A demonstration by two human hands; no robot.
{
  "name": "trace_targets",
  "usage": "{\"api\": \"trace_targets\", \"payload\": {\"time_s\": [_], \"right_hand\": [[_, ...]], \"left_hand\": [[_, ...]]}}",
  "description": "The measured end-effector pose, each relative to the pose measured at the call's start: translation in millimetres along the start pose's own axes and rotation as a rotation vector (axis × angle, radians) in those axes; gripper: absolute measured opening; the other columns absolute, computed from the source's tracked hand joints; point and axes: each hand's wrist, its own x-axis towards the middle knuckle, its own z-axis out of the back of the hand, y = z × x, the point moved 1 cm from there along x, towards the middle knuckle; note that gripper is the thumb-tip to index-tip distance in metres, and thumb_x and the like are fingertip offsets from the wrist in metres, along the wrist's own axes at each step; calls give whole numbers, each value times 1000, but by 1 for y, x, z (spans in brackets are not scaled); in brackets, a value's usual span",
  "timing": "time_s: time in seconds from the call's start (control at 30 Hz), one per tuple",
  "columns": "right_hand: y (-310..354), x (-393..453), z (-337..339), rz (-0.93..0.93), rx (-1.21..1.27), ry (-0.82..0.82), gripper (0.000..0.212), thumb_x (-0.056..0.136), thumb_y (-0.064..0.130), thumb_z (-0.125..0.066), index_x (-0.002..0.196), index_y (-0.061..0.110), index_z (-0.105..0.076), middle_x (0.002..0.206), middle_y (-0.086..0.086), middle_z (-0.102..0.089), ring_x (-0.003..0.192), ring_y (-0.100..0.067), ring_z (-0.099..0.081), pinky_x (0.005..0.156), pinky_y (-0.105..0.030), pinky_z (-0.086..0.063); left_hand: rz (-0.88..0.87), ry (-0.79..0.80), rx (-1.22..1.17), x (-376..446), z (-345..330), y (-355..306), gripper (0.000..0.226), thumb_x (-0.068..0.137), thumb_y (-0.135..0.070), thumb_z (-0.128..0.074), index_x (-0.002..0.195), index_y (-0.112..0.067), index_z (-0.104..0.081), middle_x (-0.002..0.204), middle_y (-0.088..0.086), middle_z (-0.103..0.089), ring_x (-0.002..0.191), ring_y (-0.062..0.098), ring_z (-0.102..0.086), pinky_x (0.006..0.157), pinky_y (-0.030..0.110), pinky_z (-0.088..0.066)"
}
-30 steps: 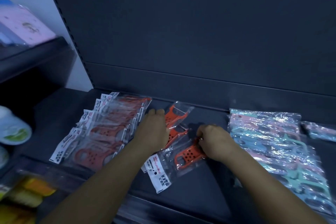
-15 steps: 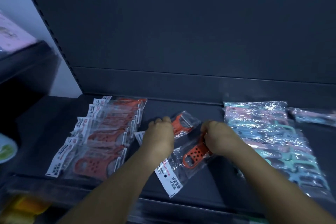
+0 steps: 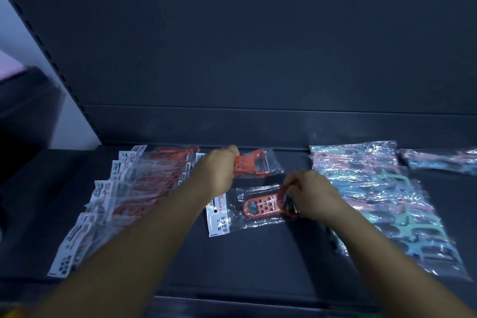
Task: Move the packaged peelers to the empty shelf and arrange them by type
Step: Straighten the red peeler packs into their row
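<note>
Two orange peelers in clear bags lie in the middle of the dark shelf (image 3: 245, 261). My left hand (image 3: 219, 170) grips the handle end of the far packaged peeler (image 3: 255, 164). My right hand (image 3: 312, 195) pinches the right end of the near packaged peeler (image 3: 260, 205), whose white label points left. A row of several overlapping orange packaged peelers (image 3: 134, 196) lies on the shelf to the left. A pile of pastel blue, green and pink packaged peelers (image 3: 382, 199) lies to the right.
The dark back panel (image 3: 258, 59) rises behind the shelf. One more pastel pack (image 3: 438, 159) lies at the far right. A perforated upright (image 3: 51, 59) borders the shelf at the left, with another dark shelf (image 3: 28, 100) beyond it.
The two orange packs have been turned to lie sideways, one behind the other. My left hand has moved back with the far pack; the view has shifted left and down.
</note>
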Motion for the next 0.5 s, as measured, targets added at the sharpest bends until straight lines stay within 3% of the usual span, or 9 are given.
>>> {"api": "trace_targets", "payload": {"time_s": [0.17, 0.4, 0.5], "right_hand": [[1, 2, 0, 18, 20, 12, 28, 90, 8, -45, 97, 22, -68, 104, -6, -69, 95, -22, -61, 67, -19, -34], [3, 8, 2, 53, 68, 26, 28, 87, 6, -46, 90, 22, -68, 90, -2, -70, 81, -18, -59, 65, -20, -36], [12, 17, 4, 39, 92, -16, 28, 88, 8, -46, 94, 22, -69, 87, 0, -62, 81, -17, -54, 67, -19, -34]], "left_hand": [[-16, 36, 19, 0, -5, -3, 35, 84, 0, -62, 115, -15, -56, 107, 6, -65, 96, 24, -63, 81, 36, -52], [-22, 84, -84, -6, 12, 4, 48, 91, -10, -59, 137, -16, -47, 139, 5, -51, 126, 22, -49, 104, 29, -38], [-59, 35, -172, -18, 29, 1, 32, 96, -27, -52, 125, -17, -60, 129, 4, -60, 116, 19, -55, 99, 27, -41]]}}
